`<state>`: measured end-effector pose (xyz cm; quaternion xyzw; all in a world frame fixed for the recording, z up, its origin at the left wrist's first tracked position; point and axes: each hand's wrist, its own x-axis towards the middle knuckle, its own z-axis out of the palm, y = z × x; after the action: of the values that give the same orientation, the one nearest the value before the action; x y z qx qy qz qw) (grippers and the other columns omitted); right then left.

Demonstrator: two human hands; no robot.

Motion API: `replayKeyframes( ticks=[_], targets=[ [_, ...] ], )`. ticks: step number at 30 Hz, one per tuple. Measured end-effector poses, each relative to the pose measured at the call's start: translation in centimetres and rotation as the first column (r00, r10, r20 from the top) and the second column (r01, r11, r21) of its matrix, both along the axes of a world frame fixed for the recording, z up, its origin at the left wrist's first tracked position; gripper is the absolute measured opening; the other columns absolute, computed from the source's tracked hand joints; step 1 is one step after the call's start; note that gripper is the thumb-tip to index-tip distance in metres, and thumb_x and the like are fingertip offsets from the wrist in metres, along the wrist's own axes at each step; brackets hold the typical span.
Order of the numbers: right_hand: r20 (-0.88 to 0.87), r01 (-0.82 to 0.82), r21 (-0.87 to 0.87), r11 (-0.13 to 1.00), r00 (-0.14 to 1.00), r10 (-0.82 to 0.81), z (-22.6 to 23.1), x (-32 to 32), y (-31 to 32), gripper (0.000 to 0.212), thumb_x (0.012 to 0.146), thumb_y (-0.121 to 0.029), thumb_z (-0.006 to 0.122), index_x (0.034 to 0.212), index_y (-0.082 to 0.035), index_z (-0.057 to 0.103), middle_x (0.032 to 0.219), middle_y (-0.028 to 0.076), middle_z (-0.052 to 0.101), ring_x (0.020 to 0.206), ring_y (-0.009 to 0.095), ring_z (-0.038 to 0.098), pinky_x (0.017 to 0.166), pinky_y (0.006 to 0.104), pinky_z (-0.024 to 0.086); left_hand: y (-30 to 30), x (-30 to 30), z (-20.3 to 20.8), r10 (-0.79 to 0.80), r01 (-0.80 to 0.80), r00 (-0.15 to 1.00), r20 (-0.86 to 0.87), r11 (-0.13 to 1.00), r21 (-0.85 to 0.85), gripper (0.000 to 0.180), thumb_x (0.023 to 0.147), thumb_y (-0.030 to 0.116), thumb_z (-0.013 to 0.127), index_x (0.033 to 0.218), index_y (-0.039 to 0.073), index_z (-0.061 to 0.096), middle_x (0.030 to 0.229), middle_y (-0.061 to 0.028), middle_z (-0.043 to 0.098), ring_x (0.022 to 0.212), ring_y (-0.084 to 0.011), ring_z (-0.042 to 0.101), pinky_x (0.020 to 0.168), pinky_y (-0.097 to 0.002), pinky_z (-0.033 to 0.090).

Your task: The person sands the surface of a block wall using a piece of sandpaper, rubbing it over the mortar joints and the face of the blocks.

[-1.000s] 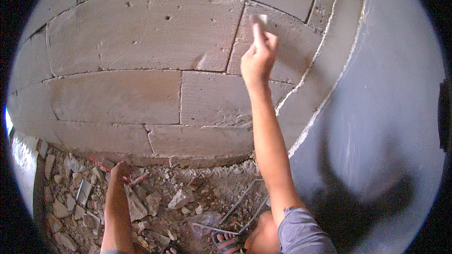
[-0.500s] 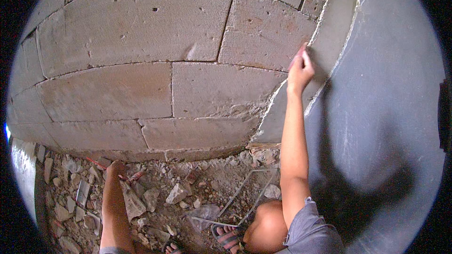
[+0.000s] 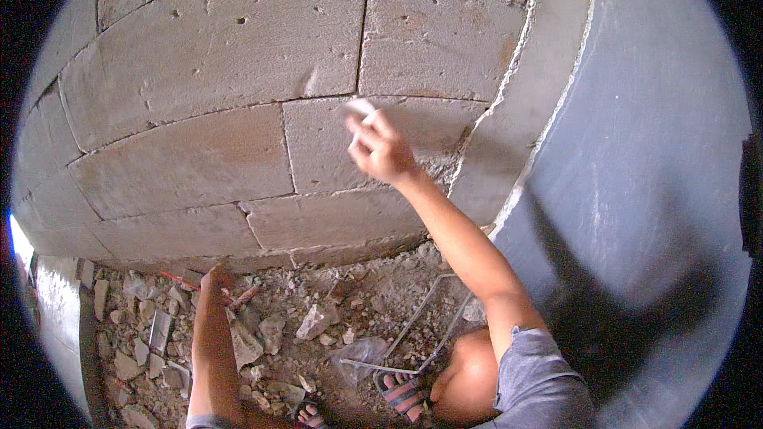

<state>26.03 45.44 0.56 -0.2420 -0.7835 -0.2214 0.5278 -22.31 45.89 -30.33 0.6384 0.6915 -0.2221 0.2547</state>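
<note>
My right hand [image 3: 383, 151] is raised in front of the block wall [image 3: 214, 40], near the joint between two courses. Its fingers are closed on a small pale flat piece [image 3: 362, 106], blurred by motion, so its kind is unclear. Low at the wall's foot, my left hand [image 3: 216, 276] is down by the rubble, beside a thin red strip [image 3: 180, 280] and a reddish piece [image 3: 245, 296]. Its fingers are dark and mostly hidden; whether it grips anything does not show. A grey plastered strip [image 3: 548, 56] with rough whitish edges runs down the wall's right side.
A smooth grey-blue surface [image 3: 660, 111] stands at the right, with my shadow on it. Broken stones and rubble [image 3: 318, 322] cover the ground, with a thin bent metal frame [image 3: 413, 318] and clear plastic [image 3: 366, 349] near my sandalled foot [image 3: 401, 393].
My right hand has swung left and slightly down, from the plastered strip's edge to the middle blocks, with the piece in it. My left hand stays low at the wall's foot. The view has shifted slightly.
</note>
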Motion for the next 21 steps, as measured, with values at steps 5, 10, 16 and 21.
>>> replayKeyframes(
  ticks=[5, 10, 16, 21],
  targets=[
    [0.105, 0.022, 0.027, 0.999, 0.994, -0.025, -0.7, -1.0, 0.4, 0.039, 0.074, -0.01, 0.064, 0.112, -0.004, 0.06, 0.091, 0.012, 0.055, 0.07, 0.027, 0.06, 0.06, 0.0368, 0.052, 0.7, 0.9, 0.2, -0.025, 0.025, 1.0, -0.005, 1.0, 0.001, 0.037, 0.075, 0.033, 0.068, 0.103, 0.01, 0.065, 0.102, -0.0094, 0.066, 0.095, -0.0267, 0.063, 0.078, -0.042, 0.05],
    [-0.174, 0.113, 0.091, 0.989, 0.98, -0.096, 3.1, 0.5, 0.2, 0.039, 0.073, 0.0, 0.061, 0.112, 0.001, 0.06, 0.082, 0.012, 0.05, 0.066, 0.023, 0.055, 0.057, 0.0317, 0.047, 0.5, 0.5, 0.0, -0.035, 0.035, 0.999, -0.003, 0.999, 0.001, 0.038, 0.074, 0.034, 0.068, 0.104, 0.01, 0.065, 0.103, -0.0094, 0.066, 0.096, -0.0268, 0.063, 0.079, -0.042, 0.05],
    [-0.312, 0.199, 0.092, 0.976, 0.936, -0.162, 3.5, 2.5, 0.6, 0.038, 0.074, 0.0, 0.061, 0.112, 0.0, 0.062, 0.082, 0.01, 0.05, 0.065, 0.02, 0.052, 0.055, 0.0302, 0.045, -0.1, -0.1, -0.2, -0.062, 0.062, 0.998, -0.008, 0.998, -0.015, 0.039, 0.074, 0.034, 0.068, 0.105, 0.01, 0.065, 0.104, -0.0093, 0.065, 0.096, -0.0269, 0.063, 0.079, -0.0421, 0.05],
    [-0.259, 0.216, 0.109, 0.97, 0.949, -0.182, 2.5, 1.6, 0.7, 0.038, 0.08, 0.0, 0.059, 0.118, 0.001, 0.057, 0.09, 0.014, 0.048, 0.079, 0.027, 0.052, 0.068, 0.0353, 0.046, -0.7, -0.9, -0.1, -0.075, 0.075, 0.997, -0.014, 0.997, -0.019, 0.04, 0.074, 0.034, 0.069, 0.105, 0.01, 0.065, 0.105, -0.0093, 0.065, 0.097, -0.027, 0.063, 0.08, -0.0421, 0.05]
  ],
)
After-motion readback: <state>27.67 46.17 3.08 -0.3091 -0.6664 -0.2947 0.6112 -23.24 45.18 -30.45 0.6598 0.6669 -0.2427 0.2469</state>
